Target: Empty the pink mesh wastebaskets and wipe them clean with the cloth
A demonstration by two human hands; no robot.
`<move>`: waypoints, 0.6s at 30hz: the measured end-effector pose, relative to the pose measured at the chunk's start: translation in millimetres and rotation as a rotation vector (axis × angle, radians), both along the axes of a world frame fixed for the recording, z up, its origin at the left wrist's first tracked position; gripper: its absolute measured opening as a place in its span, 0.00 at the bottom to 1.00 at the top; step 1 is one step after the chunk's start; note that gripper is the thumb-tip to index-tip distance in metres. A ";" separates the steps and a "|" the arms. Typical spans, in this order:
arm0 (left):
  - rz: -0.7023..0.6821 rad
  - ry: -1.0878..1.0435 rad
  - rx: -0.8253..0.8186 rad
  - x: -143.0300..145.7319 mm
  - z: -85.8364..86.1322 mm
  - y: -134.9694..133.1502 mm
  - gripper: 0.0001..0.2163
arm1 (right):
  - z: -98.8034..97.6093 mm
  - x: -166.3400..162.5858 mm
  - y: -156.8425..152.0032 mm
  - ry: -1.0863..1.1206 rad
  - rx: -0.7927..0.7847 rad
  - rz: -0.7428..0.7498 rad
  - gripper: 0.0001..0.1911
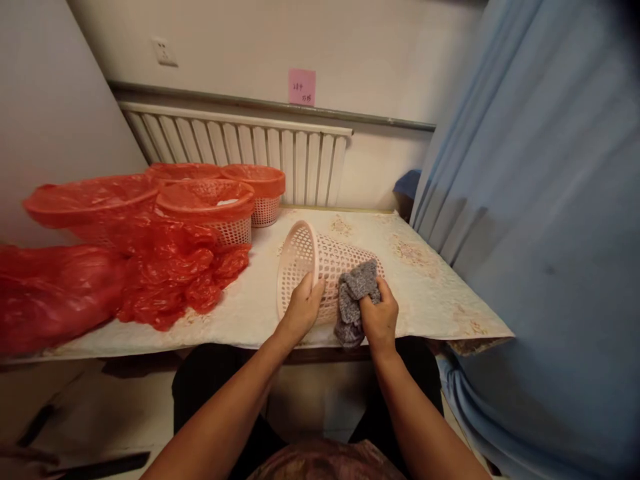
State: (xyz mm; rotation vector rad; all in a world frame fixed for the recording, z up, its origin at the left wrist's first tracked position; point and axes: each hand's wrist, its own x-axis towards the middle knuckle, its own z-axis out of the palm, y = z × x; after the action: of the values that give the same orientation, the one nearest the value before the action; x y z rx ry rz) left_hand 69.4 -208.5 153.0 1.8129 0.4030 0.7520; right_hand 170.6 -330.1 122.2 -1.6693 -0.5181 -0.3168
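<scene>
A pale pink perforated plastic wastebasket (333, 257) lies tipped on its side on the table, its mouth facing left. My left hand (303, 303) grips its rim, with the fingers reaching inside and the thumb on the outer wall. In my right hand (381, 313) is a bunched grey cloth (356, 293), pressed against the outside of the basket near its base. Part of the basket's lower wall is hidden behind the cloth and the hands.
Several similar baskets lined with red bags (205, 200) stand at the back left. Loose red plastic bags (170, 273) are heaped before them on the cloth-covered table (425, 293). A radiator (235, 140) is behind; a blue curtain (540, 253) hangs at the right.
</scene>
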 end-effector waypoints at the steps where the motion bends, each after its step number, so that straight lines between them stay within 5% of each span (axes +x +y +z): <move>1: 0.017 0.008 -0.014 0.0 -6.4 3.1 0.12 | -1.5 3.9 2.1 0.034 0.014 -0.035 0.21; 11: -0.016 -0.033 -0.092 -2.4 -42.5 7.0 0.18 | -24.1 13.2 38.6 -0.172 -0.079 -0.114 0.23; 18: -0.068 -0.140 0.026 -2.5 -65.6 20.5 0.18 | -12.7 -23.7 55.2 -0.370 -0.045 0.209 0.23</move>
State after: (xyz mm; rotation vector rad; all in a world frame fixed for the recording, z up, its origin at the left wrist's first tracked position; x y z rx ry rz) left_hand 66.9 -187.9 87.4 1.7766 0.2403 0.8338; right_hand 146.9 -274.9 109.6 -1.5888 -0.9745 -0.4649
